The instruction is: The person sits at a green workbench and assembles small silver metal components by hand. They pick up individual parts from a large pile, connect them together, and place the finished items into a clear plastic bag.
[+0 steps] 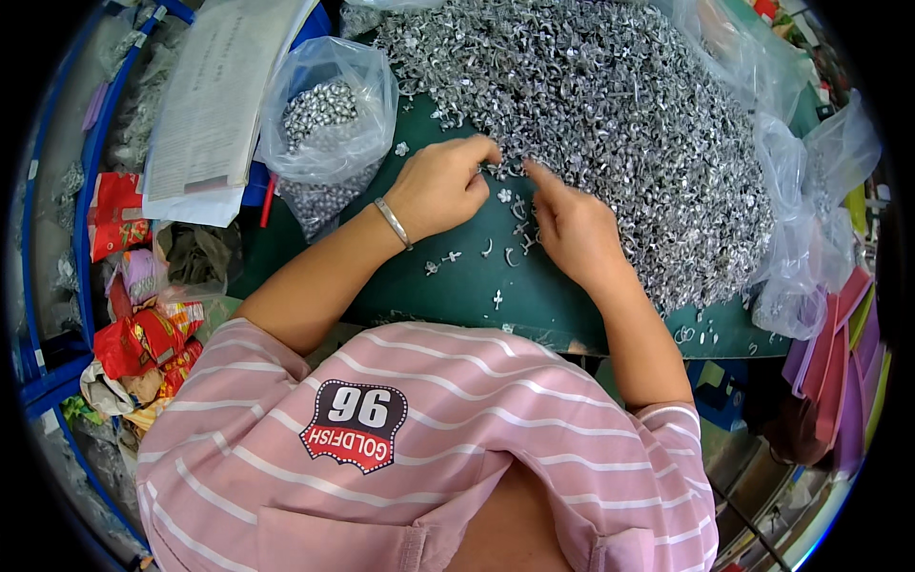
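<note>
A large heap of small silver metal pieces [591, 105] covers the far part of the green tabletop [410, 291]. At its near edge my left hand [440, 186] reaches in with a bent index finger, thumb apart, wearing a silver bangle [393, 224] on the wrist. Opposite it, my right hand [577, 229] points its index finger at the same edge, its other fingers curled. No piece shows held in either hand. Between and below them lie loose pieces: a flower shape [401, 150], a small cross [498, 299] and a curved piece [487, 249].
Left of the heap stands a clear plastic bag [329, 114] of silver beads, beside papers [205, 105] and a red pen [268, 200]. Blue shelving [88, 257] and red packets [143, 338] line the left. Crumpled clear bags [796, 229] border the heap's right side.
</note>
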Demonstrator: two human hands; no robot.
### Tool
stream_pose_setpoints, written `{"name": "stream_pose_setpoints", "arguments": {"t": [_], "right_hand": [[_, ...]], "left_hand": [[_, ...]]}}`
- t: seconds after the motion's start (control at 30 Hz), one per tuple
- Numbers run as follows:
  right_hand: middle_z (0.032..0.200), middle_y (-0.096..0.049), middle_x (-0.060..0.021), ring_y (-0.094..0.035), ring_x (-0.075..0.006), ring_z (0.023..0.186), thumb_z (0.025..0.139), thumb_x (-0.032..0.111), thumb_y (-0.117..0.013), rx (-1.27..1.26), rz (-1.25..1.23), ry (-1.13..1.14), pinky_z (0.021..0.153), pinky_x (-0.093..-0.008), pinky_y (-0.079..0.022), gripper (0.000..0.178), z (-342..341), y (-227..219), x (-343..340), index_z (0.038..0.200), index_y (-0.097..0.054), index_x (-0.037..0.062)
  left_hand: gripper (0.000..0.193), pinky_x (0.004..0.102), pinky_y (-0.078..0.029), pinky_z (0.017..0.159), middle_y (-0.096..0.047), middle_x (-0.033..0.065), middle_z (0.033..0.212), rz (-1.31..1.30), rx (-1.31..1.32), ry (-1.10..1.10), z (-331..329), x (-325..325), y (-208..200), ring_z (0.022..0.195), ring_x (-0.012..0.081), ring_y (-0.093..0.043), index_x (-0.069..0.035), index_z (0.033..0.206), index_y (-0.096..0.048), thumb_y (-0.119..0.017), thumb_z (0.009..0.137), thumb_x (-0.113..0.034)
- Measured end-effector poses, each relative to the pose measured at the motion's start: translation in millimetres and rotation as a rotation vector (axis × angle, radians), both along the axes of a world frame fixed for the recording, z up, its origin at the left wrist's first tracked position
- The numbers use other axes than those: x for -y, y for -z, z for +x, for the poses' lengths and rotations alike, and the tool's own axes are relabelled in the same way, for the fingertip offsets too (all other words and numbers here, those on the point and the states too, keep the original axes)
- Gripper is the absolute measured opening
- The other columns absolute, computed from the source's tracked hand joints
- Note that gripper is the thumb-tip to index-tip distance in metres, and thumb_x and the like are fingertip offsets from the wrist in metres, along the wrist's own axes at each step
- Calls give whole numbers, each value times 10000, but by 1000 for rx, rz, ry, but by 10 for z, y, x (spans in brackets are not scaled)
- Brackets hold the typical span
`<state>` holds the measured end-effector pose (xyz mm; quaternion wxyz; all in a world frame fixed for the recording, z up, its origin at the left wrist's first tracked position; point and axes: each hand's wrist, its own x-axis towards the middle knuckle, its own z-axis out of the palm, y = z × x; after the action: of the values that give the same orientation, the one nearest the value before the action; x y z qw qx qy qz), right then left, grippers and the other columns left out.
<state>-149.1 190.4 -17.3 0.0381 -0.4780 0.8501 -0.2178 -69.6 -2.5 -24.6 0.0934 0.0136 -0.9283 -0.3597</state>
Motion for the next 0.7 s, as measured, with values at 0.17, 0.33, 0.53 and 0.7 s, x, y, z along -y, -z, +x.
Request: {"name": "stream_pose_setpoints", "arguments": {"t": [0.17, 0.33, 0.53, 0.7], "right_hand": [[699, -636, -171, -635, -346, 618, 812, 91, -535, -106, 163, 97, 561, -448, -506, 478, 27, -45, 78, 1287, -485, 78], [730, -639, -176, -622, -355, 630, 833, 83, -547, -35, 102, 145, 576, -454, -488, 468, 24, -119, -5, 1294, -485, 129], [743, -645, -177, -634, -348, 661, 824, 90, -535, 29, 154, 61, 599, -455, -499, 439, 48, -142, -51, 1261, -519, 128], [771, -650, -143, -639, -328, 677, 809, 90, -548, 42, 174, -22, 603, -437, -508, 421, 72, -118, -157, 1226, -552, 150]], "left_hand": [[348, 360, -464, 585, -589, 122, 715, -72, -161, -14, 12, -14, 67, 607, 254, -581, -74, 1060, -617, -549, 722, -32], [370, 359, -481, 606, -623, 143, 790, -29, 33, -57, 63, 12, -84, 644, 268, -602, -78, 1065, -631, -547, 706, -37], [333, 348, -486, 617, -626, 140, 804, 8, -78, 33, 140, 4, -32, 647, 273, -602, -66, 1022, -650, -546, 708, -33], [267, 331, -473, 590, -615, 129, 784, -16, -57, 78, 255, 33, 36, 612, 254, -584, -51, 954, -659, -543, 715, -15]]}}
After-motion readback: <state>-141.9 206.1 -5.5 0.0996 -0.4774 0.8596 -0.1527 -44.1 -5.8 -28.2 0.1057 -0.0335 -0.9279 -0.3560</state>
